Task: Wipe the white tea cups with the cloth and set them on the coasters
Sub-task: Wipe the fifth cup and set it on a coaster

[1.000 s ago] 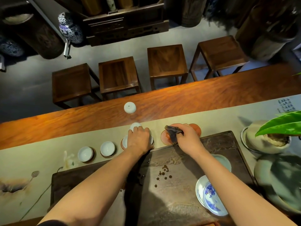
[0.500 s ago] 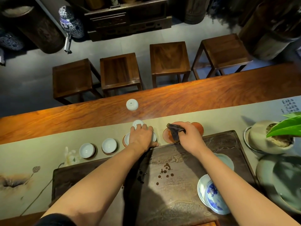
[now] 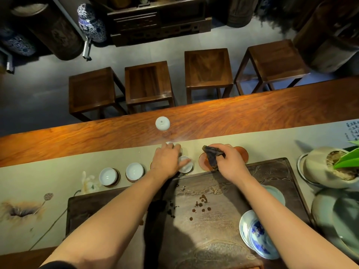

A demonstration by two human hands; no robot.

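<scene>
My left hand (image 3: 166, 160) lies palm down on the runner, fingers apart. Its thumb touches the rim of a white tea cup (image 3: 186, 165) that stands on a coaster. Its fingertips reach a second white cup (image 3: 171, 143), mostly hidden behind them. Two more white cups (image 3: 108, 176) (image 3: 134, 171) stand on coasters to the left. An upturned white cup (image 3: 162, 123) sits farther back on the bare wood. My right hand (image 3: 230, 162) grips a dark cloth (image 3: 212, 156) over an empty red coaster (image 3: 203, 165); another red coaster (image 3: 243, 153) shows behind it.
A dark carved tea tray (image 3: 272, 171) with drops on it lies under my forearms. Blue-and-white bowls (image 3: 256, 235) sit at its right. A potted plant (image 3: 330, 167) and celadon dishes (image 3: 338, 216) stand at the far right. Several wooden stools (image 3: 147, 82) line the table's far side.
My left hand has slid left and back off the cup on the coaster, so that cup now shows. My right hand with the cloth has stayed over the red coaster.
</scene>
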